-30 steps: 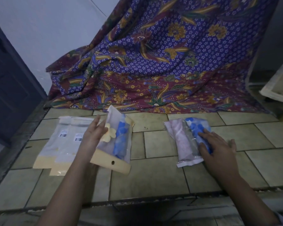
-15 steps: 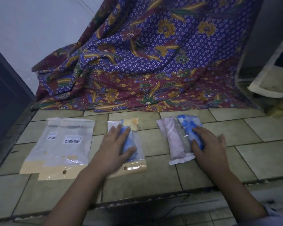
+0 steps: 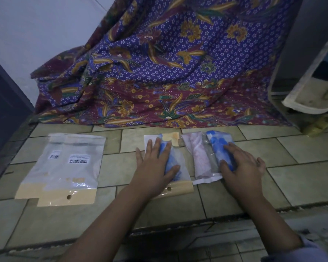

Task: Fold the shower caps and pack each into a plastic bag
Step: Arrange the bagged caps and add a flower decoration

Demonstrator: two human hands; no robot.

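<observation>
L hand (image 3: 153,168) flat on 1 packed bag (image 3: 175,167), R hand (image 3: 242,165) flat on 2 packed bags (image 3: 203,157), neither gripping; 2 empty bags (image 3: 64,167) left of L hand.

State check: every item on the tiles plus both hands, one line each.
Empty plastic bags: two, overlapping, flat, unfilled.
Middle bag: holds a folded blue shower cap, flat on the tiles.
Pink shower cap: bagged, flat.
Right blue shower cap: bagged, beside the pink one.
Left hand: open, palm pressing the middle bag.
Right hand: open, resting on the right blue shower cap.

Left hand (image 3: 155,169) and right hand (image 3: 242,167) lie palm-down, fingers (image 3: 150,148) spread (forearms extended forward).
</observation>
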